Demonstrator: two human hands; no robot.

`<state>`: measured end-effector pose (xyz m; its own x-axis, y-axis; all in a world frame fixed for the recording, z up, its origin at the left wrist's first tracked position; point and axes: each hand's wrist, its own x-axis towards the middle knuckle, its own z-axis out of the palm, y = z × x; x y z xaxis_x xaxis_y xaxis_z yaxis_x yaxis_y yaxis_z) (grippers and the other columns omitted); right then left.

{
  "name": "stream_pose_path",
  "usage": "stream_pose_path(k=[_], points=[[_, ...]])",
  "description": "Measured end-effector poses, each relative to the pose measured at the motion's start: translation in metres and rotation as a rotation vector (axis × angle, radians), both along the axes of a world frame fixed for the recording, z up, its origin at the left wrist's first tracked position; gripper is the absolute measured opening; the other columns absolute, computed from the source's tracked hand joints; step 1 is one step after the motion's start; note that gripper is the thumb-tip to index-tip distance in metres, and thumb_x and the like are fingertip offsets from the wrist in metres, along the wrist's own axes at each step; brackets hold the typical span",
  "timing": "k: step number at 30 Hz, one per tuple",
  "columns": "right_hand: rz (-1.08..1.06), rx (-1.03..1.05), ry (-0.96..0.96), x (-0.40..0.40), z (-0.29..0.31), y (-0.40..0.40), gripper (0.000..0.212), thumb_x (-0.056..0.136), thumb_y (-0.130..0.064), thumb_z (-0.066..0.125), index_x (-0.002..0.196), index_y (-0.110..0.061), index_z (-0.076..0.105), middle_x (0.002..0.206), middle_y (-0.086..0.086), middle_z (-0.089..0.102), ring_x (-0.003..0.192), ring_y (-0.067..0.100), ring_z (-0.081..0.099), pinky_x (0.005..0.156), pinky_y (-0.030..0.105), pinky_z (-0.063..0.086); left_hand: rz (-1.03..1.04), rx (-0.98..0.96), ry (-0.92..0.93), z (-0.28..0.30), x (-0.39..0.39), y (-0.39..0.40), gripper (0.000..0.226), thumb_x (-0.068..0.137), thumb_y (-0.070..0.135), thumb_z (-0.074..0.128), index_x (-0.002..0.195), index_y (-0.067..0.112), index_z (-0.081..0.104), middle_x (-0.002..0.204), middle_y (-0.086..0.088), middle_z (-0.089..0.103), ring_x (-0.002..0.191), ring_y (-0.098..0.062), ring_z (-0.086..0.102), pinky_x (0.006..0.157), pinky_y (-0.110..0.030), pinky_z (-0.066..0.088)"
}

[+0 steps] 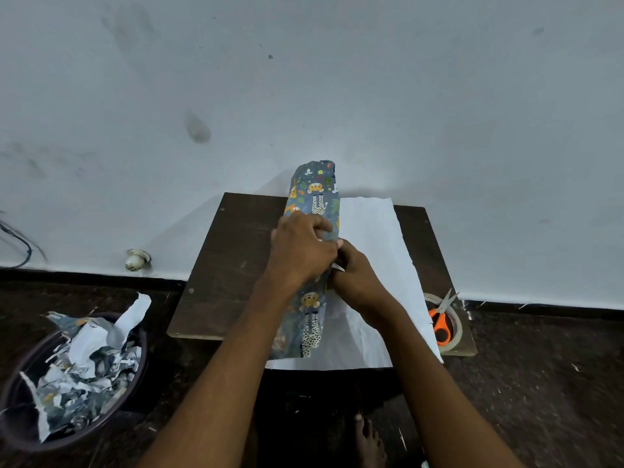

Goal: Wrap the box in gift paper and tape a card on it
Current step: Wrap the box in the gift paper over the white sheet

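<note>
Blue-grey animal-print gift paper [312, 211], white underside spread flat at 3 o'clock, lies curled into a long tube on the dark brown wooden board [233, 251]. Left hand [299, 251] curls over the roll w/ fingers gripping it; right hand [354, 278] pinches its edge — box hidden. Orange-handled scissors [440, 319] rest on a tape ring at 4 o'clock.

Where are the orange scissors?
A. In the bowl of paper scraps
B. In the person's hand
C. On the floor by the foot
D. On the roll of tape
D: the orange scissors lie across the roll of tape at the board's right corner.
</note>
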<state>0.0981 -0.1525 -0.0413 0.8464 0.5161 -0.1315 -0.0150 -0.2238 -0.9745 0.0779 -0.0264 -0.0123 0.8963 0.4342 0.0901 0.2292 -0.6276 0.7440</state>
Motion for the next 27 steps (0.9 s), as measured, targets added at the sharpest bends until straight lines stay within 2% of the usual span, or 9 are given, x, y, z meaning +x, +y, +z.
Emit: stream_pose_path(k=[2, 5, 8, 9, 12, 16, 19, 22, 27], points=[[-0.01, -0.031, -0.014, -0.001, 0.001, 0.001, 0.06, 0.067, -0.006, 0.056, 0.126, -0.016, 0.059, 0.123, -0.001, 0.068, 0.113, 0.013, 0.064, 0.095, 0.041, 0.058, 0.026, 0.205, 0.036, -0.003, -0.003, -0.001, 0.034, 0.08, 0.041, 0.079, 0.113, 0.036, 0.07, 0.122, 0.009, 0.049, 0.118, -0.014, 0.04, 0.096, -0.034, 0.028], [0.014, -0.074, 0.008, 0.003, 0.002, -0.001, 0.062, 0.078, 0.011, 0.058, 0.134, -0.016, 0.058, 0.125, -0.004, 0.067, 0.113, 0.006, 0.062, 0.1, 0.045, 0.056, -0.015, 0.212, 0.089, -0.008, -0.004, 0.002, 0.039, 0.084, 0.04, 0.076, 0.121, 0.039, 0.067, 0.145, 0.007, 0.04, 0.137, -0.016, 0.03, 0.102, -0.041, 0.021], [-0.082, -0.175, 0.001, 0.012, 0.004, -0.009, 0.074, 0.067, -0.002, 0.062, 0.14, -0.013, 0.056, 0.133, 0.007, 0.063, 0.122, 0.02, 0.06, 0.103, 0.049, 0.053, -0.07, 0.211, 0.125, -0.012, -0.003, 0.004, 0.041, 0.088, 0.041, 0.072, 0.128, 0.041, 0.063, 0.159, 0.008, 0.032, 0.146, -0.013, 0.026, 0.108, -0.043, 0.015], [-0.156, -0.224, -0.038, 0.016, 0.005, -0.013, 0.074, 0.067, -0.005, 0.061, 0.141, -0.011, 0.056, 0.134, 0.012, 0.062, 0.125, 0.024, 0.059, 0.104, 0.048, 0.052, -0.077, 0.207, 0.129, -0.013, -0.002, 0.005, 0.042, 0.089, 0.043, 0.071, 0.13, 0.041, 0.062, 0.161, 0.008, 0.031, 0.147, -0.013, 0.027, 0.111, -0.043, 0.013], [-0.384, -0.432, -0.213, 0.025, 0.01, -0.029, 0.055, 0.08, -0.004, 0.065, 0.136, -0.003, 0.06, 0.132, 0.017, 0.061, 0.121, 0.031, 0.059, 0.099, 0.032, 0.046, -0.104, 0.176, 0.137, -0.014, -0.001, 0.004, 0.042, 0.091, 0.043, 0.068, 0.133, 0.039, 0.061, 0.163, 0.009, 0.029, 0.148, -0.011, 0.026, 0.12, -0.045, 0.007], [-0.481, -0.685, -0.195, 0.031, 0.01, -0.044, 0.053, 0.082, -0.015, 0.066, 0.131, -0.001, 0.053, 0.135, 0.022, 0.051, 0.127, 0.041, 0.047, 0.103, 0.045, 0.04, -0.108, 0.107, 0.094, -0.013, -0.001, 0.001, 0.045, 0.087, 0.042, 0.074, 0.131, 0.037, 0.064, 0.165, 0.009, 0.026, 0.15, -0.012, 0.026, 0.12, -0.045, 0.01], [-0.478, -0.775, -0.174, 0.03, 0.009, -0.046, 0.051, 0.082, -0.019, 0.066, 0.126, 0.0, 0.049, 0.136, 0.024, 0.049, 0.128, 0.044, 0.044, 0.106, 0.048, 0.037, -0.109, 0.105, 0.073, -0.013, -0.002, 0.001, 0.052, 0.083, 0.042, 0.079, 0.132, 0.037, 0.063, 0.166, 0.008, 0.024, 0.151, -0.012, 0.022, 0.12, -0.044, 0.011], [-0.485, -0.795, -0.193, 0.031, 0.008, -0.046, 0.051, 0.082, -0.018, 0.066, 0.125, 0.001, 0.048, 0.135, 0.024, 0.049, 0.128, 0.044, 0.045, 0.106, 0.048, 0.038, -0.104, 0.122, 0.087, -0.013, -0.003, 0.0, 0.059, 0.082, 0.045, 0.079, 0.137, 0.037, 0.059, 0.168, 0.005, 0.018, 0.153, -0.014, 0.015, 0.12, -0.046, 0.011], [-0.512, -0.711, -0.232, 0.034, 0.008, -0.047, 0.047, 0.077, -0.014, 0.066, 0.121, -0.001, 0.052, 0.121, 0.019, 0.06, 0.113, 0.041, 0.056, 0.095, 0.046, 0.048, -0.085, 0.123, 0.112, -0.014, -0.004, 0.002, 0.063, 0.083, 0.046, 0.078, 0.142, 0.036, 0.055, 0.169, 0.001, 0.007, 0.155, -0.017, 0.004, 0.119, -0.054, 0.017]])
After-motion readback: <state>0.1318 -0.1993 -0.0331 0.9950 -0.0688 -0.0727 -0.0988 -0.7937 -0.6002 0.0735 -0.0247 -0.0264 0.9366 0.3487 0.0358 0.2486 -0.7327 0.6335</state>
